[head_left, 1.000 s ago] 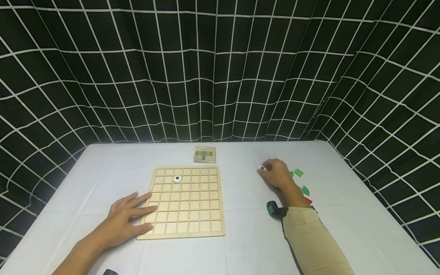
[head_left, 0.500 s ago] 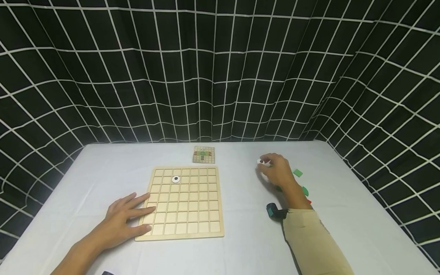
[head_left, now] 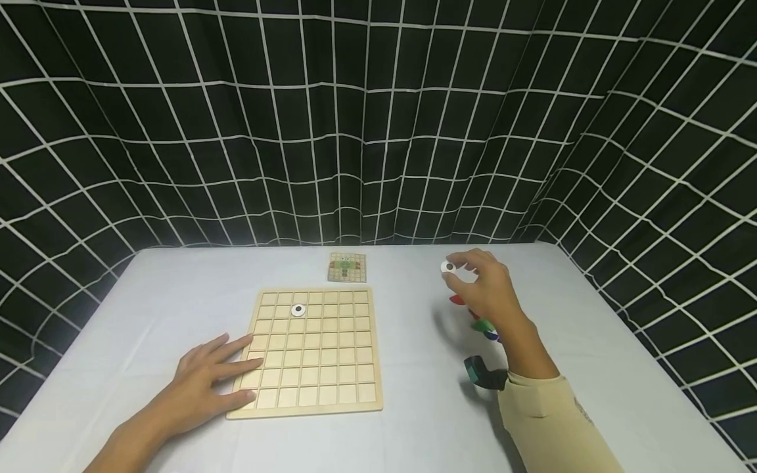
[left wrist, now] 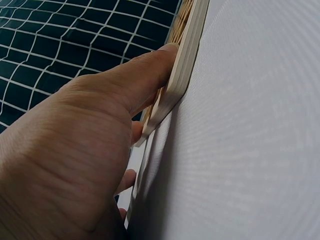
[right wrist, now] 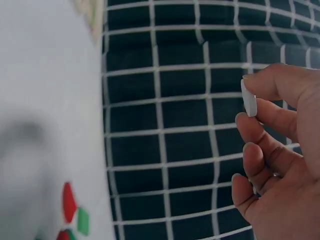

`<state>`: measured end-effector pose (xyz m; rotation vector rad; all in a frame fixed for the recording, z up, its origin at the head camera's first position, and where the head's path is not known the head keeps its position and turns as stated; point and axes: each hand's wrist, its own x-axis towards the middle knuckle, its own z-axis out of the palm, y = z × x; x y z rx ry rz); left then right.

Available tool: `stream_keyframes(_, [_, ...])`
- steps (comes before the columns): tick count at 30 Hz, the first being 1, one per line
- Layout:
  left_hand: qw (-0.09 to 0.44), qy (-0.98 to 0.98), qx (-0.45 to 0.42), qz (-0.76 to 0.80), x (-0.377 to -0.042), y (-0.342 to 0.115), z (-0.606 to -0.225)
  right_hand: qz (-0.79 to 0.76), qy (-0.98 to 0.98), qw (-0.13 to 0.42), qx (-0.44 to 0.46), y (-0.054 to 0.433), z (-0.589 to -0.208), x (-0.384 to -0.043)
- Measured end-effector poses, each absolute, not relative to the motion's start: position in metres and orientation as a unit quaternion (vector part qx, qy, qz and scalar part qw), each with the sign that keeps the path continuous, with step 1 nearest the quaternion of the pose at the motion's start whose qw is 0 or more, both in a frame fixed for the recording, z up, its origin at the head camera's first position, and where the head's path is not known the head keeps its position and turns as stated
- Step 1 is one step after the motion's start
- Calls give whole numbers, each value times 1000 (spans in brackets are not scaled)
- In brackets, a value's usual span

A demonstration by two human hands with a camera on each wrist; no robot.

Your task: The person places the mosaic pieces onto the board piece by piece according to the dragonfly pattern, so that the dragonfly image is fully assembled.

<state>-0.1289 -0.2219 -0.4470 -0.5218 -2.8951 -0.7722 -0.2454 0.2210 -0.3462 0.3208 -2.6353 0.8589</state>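
A white round eye piece (head_left: pixel 447 267) with a dark dot is pinched between the thumb and fingers of my right hand (head_left: pixel 486 284), held up off the table. In the right wrist view the white piece (right wrist: pixel 248 98) shows edge-on. My left hand (head_left: pixel 198 384) rests with spread fingers on the left edge of a wooden grid board (head_left: pixel 319 412). In the left wrist view, the thumb of my left hand (left wrist: pixel 95 130) touches the board's rim (left wrist: pixel 181 75). A matching eye piece (head_left: pixel 298 310) lies on the board's upper left part.
A small pattern card (head_left: pixel 347 268) lies behind the board. Red (head_left: pixel 457 299), green (head_left: pixel 482 325) and blue pieces (head_left: pixel 492 336) are scattered by the right forearm, partly hidden. A black grid curtain (head_left: pixel 319 118) encloses the white table (head_left: pixel 414 427).
My right hand has lifted upward with the eye piece, which has turned to face the head camera more. The left hand keeps its place on the board.
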Motion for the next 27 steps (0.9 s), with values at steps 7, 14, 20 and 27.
stream_keyframes(7, [49,-951,-163,-257,-127,-224,-448,332,-884,252,210,192,-322,-224])
stream_keyframes(14, [56,-951,-170,-253,-130,-225,-452,359,-857,263,259,160,-309,-211])
stream_keyframes(20, [58,-949,-174,-256,-132,-225,-454,384,-849,245,268,131,-310,-208])
stream_keyframes(27, [54,-951,-169,-255,-131,-226,-454,395,-841,234,287,100,-316,-210])
